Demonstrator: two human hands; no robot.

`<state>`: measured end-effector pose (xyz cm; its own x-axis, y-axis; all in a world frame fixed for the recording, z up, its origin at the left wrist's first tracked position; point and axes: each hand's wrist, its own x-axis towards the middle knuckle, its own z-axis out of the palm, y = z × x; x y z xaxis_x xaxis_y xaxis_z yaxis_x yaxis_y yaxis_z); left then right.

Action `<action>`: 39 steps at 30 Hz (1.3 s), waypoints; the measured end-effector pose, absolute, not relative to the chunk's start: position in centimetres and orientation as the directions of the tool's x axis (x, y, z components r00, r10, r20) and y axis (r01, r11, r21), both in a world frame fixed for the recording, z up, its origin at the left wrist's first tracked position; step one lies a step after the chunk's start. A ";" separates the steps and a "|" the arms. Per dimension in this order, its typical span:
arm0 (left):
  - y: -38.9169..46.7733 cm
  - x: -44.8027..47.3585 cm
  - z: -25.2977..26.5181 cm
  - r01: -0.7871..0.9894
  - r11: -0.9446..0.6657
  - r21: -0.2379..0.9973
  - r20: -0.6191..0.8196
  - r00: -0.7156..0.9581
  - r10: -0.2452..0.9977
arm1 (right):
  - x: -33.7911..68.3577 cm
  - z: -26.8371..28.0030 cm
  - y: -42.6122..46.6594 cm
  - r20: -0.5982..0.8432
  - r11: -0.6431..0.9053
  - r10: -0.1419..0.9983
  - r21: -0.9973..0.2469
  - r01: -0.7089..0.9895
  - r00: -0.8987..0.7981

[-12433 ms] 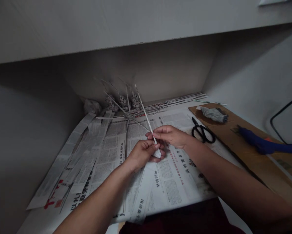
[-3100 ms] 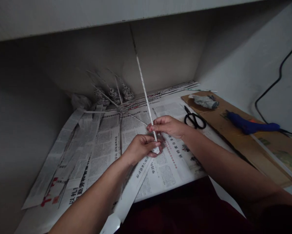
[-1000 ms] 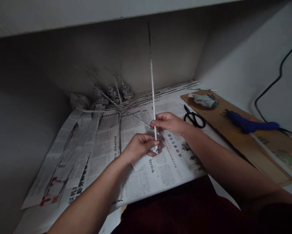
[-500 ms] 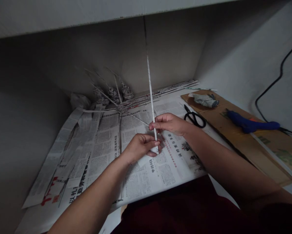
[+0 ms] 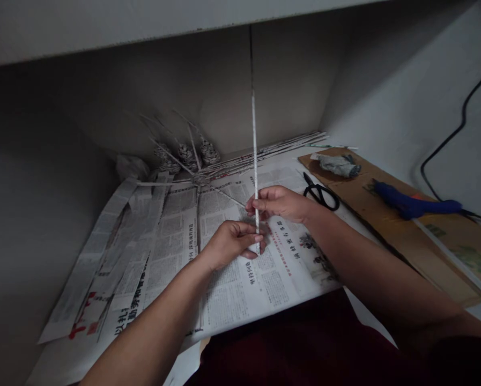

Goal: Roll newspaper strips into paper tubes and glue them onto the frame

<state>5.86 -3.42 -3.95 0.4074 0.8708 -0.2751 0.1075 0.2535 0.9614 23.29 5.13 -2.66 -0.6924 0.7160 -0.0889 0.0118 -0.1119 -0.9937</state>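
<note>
A thin white rolled-paper tube [image 5: 254, 145] stands almost upright over the newspaper, with a dark thin rod [image 5: 251, 59] projecting from its top. My left hand [image 5: 234, 242] pinches the tube close to its lower end between thumb and fingers. Just above, my right hand [image 5: 278, 205] grips the same tube, its thumb lying across the front. Behind the hands, a small woven paper piece [image 5: 200, 178] with several spokes radiating from it rests on the newspaper sheets [image 5: 224, 305]; one spoke reaches toward my right hand.
Black-handled scissors [image 5: 323, 197] lie right of my hands. Beyond them, a cardboard sheet [image 5: 429, 252] carries a blue glue gun [image 5: 415, 201] and a crumpled grey bundle [image 5: 337, 165]. Woven paper cones [image 5: 187, 155] and long paper sticks [image 5: 280, 149] are at the back. Cut newspaper strips [image 5: 91, 257] lie left. A shelf edge [image 5: 184, 29] hangs overhead.
The paper tube has swung slightly right at its top and is closer to vertical. A pale paper flap below my left hand no longer shows. Both hands keep nearly the same place.
</note>
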 end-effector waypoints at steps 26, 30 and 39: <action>-3.3 5.7 -4.0 0.091 0.271 0.958 -0.284 0.416 0.864 | 23.1 -3.1 5.5 -0.039 -0.024 0.791 -0.999 0.032 -0.610; -3.2 5.6 -4.3 0.069 0.274 0.959 -0.279 0.390 0.878 | 23.3 -2.6 5.4 -0.041 -0.022 0.724 -0.999 0.037 -0.688; -2.3 4.6 -4.6 0.150 0.123 0.981 -0.163 0.291 0.943 | 22.5 -3.4 5.8 0.008 0.033 0.857 -0.999 0.039 -0.515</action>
<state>4.60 -2.27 -4.64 0.2915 0.9427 -0.1626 0.1497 0.1230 0.9811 22.49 5.76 -3.42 -0.5146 0.8574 0.0083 0.0387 0.0329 -0.9987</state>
